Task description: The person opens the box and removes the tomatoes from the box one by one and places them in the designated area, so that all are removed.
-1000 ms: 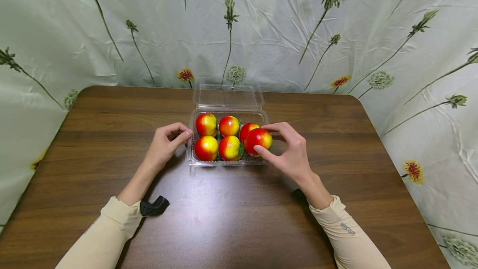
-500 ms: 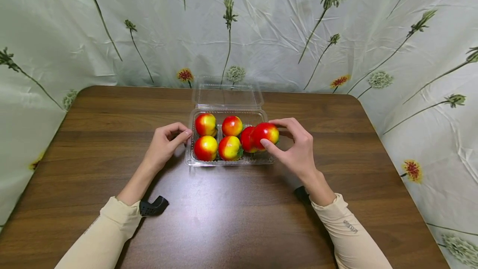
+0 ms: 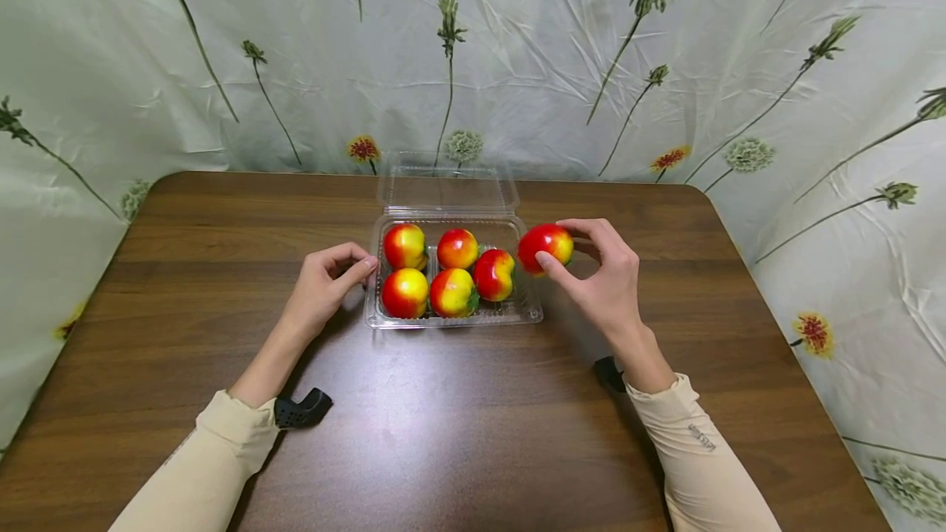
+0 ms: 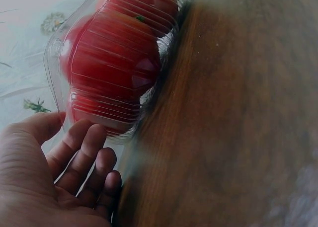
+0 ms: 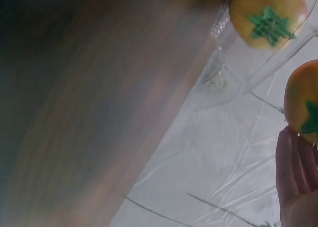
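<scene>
A clear plastic clamshell box (image 3: 526, 314) lies on the table, its lid (image 3: 449, 187) folded back at the far side. Several red-and-yellow fruits (image 3: 405, 294) sit inside it, some with a green star-shaped calyx showing. At the box's left rim, my left hand (image 3: 325, 286) pinches the edge between thumb and forefinger; the left wrist view shows the thumb (image 4: 47, 125) at the rim. Just beyond the right rim, my right hand (image 3: 602, 282) holds one more such fruit (image 3: 545, 249) in the air. Its green calyx (image 5: 312, 118) appears in the right wrist view.
The brown wooden table (image 3: 436, 433) stretches around the box. Behind it hangs a pale curtain (image 3: 296, 6) printed with flowers. Black wrist straps (image 3: 305, 409) are on both arms.
My right hand has lifted its fruit off the box's right end and carried it rightward, past the rim. A fruit inside has shifted toward the near side. The left hand stays put.
</scene>
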The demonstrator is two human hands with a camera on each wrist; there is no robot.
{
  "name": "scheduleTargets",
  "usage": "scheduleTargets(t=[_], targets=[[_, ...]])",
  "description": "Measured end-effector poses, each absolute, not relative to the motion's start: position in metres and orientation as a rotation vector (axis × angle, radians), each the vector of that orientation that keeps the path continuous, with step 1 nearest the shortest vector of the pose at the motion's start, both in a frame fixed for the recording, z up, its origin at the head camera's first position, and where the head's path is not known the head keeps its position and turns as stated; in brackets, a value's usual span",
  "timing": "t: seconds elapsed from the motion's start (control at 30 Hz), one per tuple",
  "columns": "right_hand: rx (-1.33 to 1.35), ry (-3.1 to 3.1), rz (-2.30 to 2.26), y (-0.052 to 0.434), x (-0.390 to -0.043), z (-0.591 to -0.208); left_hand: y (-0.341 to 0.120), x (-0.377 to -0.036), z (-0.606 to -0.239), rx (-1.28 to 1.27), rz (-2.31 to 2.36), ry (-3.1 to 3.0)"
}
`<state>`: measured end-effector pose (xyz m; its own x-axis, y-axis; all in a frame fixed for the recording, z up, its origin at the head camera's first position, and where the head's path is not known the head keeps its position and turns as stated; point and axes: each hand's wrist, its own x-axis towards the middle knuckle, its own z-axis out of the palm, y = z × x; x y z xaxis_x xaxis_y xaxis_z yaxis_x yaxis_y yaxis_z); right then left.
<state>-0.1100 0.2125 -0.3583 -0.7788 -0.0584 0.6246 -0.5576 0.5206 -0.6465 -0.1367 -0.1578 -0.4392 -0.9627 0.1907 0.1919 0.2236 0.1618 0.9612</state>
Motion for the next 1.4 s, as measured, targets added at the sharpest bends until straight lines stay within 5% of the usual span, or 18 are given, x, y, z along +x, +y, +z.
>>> scheduleTargets(t=[0.3, 0.73, 1.4], targets=[[0.428, -2.273, 1.167, 0.237, -0.132, -0.385, -0.158, -0.136, -0.439, -0.442, -1.97, -2.363], [0.383, -2.258, 1.124, 0.234, -0.127, -0.358, -0.152, -0.128, -0.418, -0.435, -1.994, -2.373], [0.281, -2.371, 1.043, 0.276, -0.17, -0.39, -0.151, -0.125, -0.411, -0.434, -1.99, -2.378]])
